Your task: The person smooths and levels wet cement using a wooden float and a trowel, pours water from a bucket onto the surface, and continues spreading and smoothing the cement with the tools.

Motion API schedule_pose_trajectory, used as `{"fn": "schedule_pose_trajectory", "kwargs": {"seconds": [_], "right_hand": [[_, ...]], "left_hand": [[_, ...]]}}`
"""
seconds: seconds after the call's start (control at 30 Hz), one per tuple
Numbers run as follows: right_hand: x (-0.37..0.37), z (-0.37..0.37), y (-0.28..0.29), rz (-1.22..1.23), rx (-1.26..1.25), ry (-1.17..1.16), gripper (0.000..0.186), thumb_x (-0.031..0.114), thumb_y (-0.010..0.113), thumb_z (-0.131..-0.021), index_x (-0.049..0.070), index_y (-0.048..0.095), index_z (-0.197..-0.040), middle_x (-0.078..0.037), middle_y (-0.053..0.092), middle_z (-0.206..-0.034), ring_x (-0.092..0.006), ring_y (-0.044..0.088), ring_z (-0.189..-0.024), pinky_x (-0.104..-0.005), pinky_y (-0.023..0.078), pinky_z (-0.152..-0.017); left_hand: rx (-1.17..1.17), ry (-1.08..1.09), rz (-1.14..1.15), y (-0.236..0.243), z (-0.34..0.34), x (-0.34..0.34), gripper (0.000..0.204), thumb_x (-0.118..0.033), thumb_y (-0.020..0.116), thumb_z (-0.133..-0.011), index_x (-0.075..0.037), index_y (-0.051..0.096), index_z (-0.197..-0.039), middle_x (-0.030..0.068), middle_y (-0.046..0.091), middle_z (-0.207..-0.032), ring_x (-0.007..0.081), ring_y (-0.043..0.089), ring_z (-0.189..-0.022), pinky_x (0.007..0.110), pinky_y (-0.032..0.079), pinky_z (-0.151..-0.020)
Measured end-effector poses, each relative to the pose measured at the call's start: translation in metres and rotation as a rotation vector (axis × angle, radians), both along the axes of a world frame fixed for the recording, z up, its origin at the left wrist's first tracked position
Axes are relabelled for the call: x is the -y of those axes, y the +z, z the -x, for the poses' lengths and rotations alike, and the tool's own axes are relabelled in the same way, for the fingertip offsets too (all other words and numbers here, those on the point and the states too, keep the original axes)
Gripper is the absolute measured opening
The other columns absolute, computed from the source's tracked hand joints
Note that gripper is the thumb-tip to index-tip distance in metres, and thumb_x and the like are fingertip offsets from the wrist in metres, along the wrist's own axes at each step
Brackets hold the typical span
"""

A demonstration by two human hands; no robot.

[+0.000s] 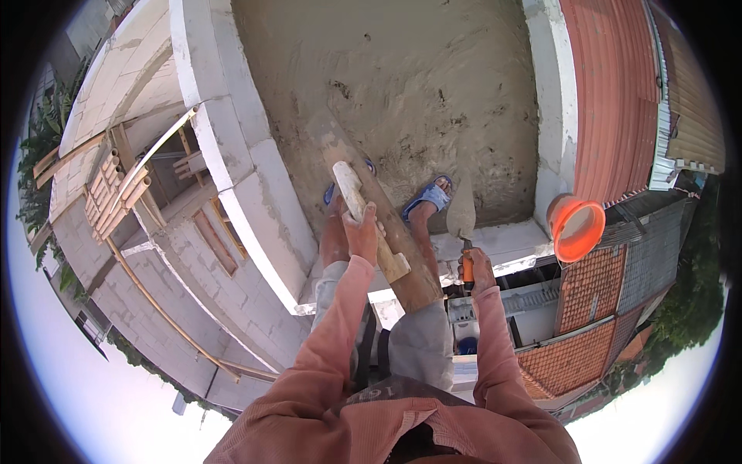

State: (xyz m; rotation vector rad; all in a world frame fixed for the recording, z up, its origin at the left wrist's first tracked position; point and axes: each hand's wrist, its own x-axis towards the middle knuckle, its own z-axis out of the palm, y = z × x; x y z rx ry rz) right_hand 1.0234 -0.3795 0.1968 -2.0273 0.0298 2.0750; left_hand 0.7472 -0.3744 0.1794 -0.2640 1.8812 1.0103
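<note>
My left hand (362, 234) is wrapped round the pale, mortar-crusted handle of a long wooden float (419, 284). The float's board slants from the wet mortar side back towards my thigh. My right hand (482, 269) grips the orange handle of a pointed trowel (461, 207), its grey-smeared blade directed away from me, near the front wall's edge. Beyond both tools spreads a bed of wet grey mortar (402, 69), ridged and pitted in places. My feet, in blue sandals (434, 198), are at its near edge, the left one partly behind the float.
Light block walls (267, 182) border the mortar at left, right and near side. On the right corner stands an orange bucket (578, 230) with grey contents. Past the walls are a red metal roof (610, 93), tiled roofs far below, and bamboo poles (158, 317) at left.
</note>
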Motion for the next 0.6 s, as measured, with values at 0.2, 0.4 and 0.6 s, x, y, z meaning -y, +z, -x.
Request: {"fn": "schedule_pose_trajectory", "kwargs": {"seconds": [0.2, 0.4, 0.6], "right_hand": [[-0.025, -0.077, -0.163, -0.432, 0.521, 0.770, 0.032, 0.038, 0.049, -0.095, 0.008, 0.055, -0.089, -0.005, 0.054, -0.064, -0.0147, 0.053, -0.049, -0.0304, 0.045, -0.044], [-0.155, -0.048, -0.234, -0.341, 0.253, 0.284, 0.032, 0.039, 0.046, -0.099, 0.008, 0.053, -0.101, -0.008, 0.056, -0.080, -0.0147, 0.054, -0.059, -0.0307, 0.046, -0.049], [-0.287, -0.033, -0.325, -0.596, 0.394, 0.085, 0.034, 0.037, 0.047, -0.098, 0.005, 0.053, -0.108, -0.005, 0.053, -0.080, -0.0120, 0.052, -0.059, -0.0287, 0.042, -0.046]], "left_hand": [[0.091, 0.132, 0.047, -0.018, -0.018, 0.010, 0.032, -0.022, 0.067, -0.088, -0.004, 0.045, -0.104, 0.0037, 0.051, -0.074, 0.0139, 0.053, -0.052, 0.030, 0.046, -0.044], [0.110, 0.150, 0.029, -0.095, 0.002, 0.006, 0.030, -0.022, 0.063, -0.091, -0.005, 0.044, -0.107, 0.0034, 0.051, -0.075, 0.0147, 0.053, -0.052, 0.030, 0.045, -0.044], [0.014, 0.064, -0.014, -0.133, 0.016, -0.012, 0.031, -0.025, 0.064, -0.091, -0.005, 0.046, -0.105, 0.0037, 0.049, -0.080, 0.0134, 0.051, -0.057, 0.028, 0.043, -0.049]]}}
